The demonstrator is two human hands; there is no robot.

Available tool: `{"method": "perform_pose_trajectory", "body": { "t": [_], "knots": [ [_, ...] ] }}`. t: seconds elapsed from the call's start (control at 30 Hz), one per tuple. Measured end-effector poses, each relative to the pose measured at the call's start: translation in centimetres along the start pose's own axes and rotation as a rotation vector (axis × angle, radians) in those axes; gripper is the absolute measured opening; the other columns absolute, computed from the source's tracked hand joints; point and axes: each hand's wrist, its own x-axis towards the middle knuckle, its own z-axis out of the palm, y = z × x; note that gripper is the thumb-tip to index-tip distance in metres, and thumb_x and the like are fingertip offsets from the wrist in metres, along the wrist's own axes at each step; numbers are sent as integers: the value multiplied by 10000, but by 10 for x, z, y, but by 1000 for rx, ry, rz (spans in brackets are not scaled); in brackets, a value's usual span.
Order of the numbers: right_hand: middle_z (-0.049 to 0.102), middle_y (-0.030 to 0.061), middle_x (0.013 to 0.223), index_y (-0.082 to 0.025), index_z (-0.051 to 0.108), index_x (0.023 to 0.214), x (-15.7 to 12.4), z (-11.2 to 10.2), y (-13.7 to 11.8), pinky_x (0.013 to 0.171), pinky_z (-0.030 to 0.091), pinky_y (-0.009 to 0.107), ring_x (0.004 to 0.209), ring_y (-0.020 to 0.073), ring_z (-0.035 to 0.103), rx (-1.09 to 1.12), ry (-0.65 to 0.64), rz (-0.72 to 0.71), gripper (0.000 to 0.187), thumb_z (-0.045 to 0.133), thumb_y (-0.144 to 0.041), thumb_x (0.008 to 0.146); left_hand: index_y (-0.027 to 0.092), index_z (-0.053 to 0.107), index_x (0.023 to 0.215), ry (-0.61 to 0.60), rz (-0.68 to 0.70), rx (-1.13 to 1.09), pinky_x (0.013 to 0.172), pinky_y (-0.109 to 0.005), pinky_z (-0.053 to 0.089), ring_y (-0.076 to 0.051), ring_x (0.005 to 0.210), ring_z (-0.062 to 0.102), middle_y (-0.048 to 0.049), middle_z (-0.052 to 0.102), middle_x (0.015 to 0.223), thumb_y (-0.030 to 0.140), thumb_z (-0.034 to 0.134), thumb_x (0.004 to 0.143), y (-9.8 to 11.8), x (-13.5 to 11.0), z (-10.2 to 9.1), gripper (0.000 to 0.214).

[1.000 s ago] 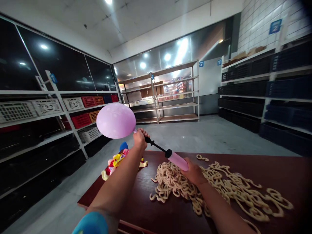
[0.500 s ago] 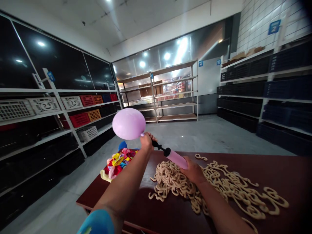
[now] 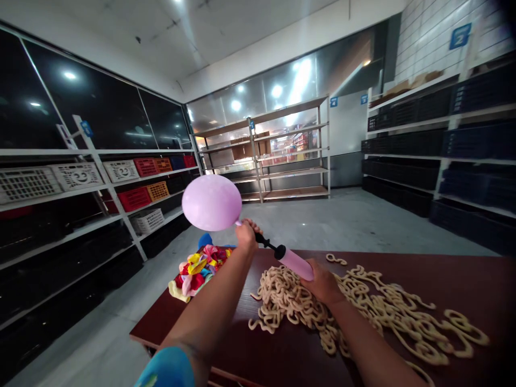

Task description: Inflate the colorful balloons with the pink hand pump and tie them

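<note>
A pink inflated balloon (image 3: 211,202) hangs in the air above the table's far left corner. My left hand (image 3: 246,235) is closed around the balloon's neck, where it meets the black nozzle of a hand pump. My right hand (image 3: 323,281) grips the pink barrel of the pump (image 3: 293,260), which slants from the balloon down to the right. Both hands are above the dark brown table (image 3: 451,279).
A heap of beige chain-like links (image 3: 374,309) sprawls across the table under my right hand. A pile of colourful uninflated balloons (image 3: 197,269) lies at the table's left corner. Shelving racks with crates (image 3: 133,185) line the left, back and right walls.
The balloon and my left hand shifted right and closer to the pump barrel; the pump's black rod looks shorter than one second ago. The balloon looks slightly fuller than half a second ago.
</note>
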Motion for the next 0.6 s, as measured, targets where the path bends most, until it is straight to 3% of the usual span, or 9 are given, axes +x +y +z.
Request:
{"method": "perform_pose_trajectory", "body": {
  "t": [0.13, 0.23, 0.33, 0.53, 0.6],
  "knots": [
    [627, 44, 842, -193, 531, 966, 0, 0, -2, 662, 408, 285, 775, 208, 597, -1, -4, 31, 324, 574, -278, 656, 192, 344, 613, 3, -43, 18, 390, -203, 316, -64, 348, 324, 69, 281, 452, 217, 470, 733, -32, -16, 8, 176],
    [624, 37, 868, -206, 518, 986, 0, 0, -1, 667, 409, 281, 794, 206, 599, -11, -14, 32, 348, 583, -301, 658, 193, 346, 620, 8, -54, 17, 391, -206, 319, -65, 349, 324, 68, 286, 453, 223, 473, 737, -32, -16, 7, 175],
    [621, 32, 884, -217, 511, 1009, 0, 1, 1, 669, 408, 280, 809, 205, 598, -32, -8, 27, 363, 580, -300, 662, 193, 340, 619, 6, -39, 21, 398, -213, 324, -68, 350, 330, 68, 284, 458, 205, 461, 741, -11, -5, 3, 172],
    [620, 49, 887, -201, 508, 1017, 3, 0, 2, 673, 407, 289, 820, 215, 593, -46, 12, 39, 350, 554, -287, 681, 189, 359, 633, 2, 59, 11, 412, -214, 325, -63, 359, 316, 69, 278, 474, 106, 439, 680, 57, 25, -5, 125],
    [620, 51, 886, -196, 510, 1013, 3, 0, 2, 674, 407, 290, 816, 215, 592, -41, 10, 34, 344, 549, -283, 682, 187, 356, 630, -7, 79, 3, 413, -208, 320, -58, 360, 306, 72, 270, 477, 99, 442, 673, 67, 30, -5, 130]
  ]
}}
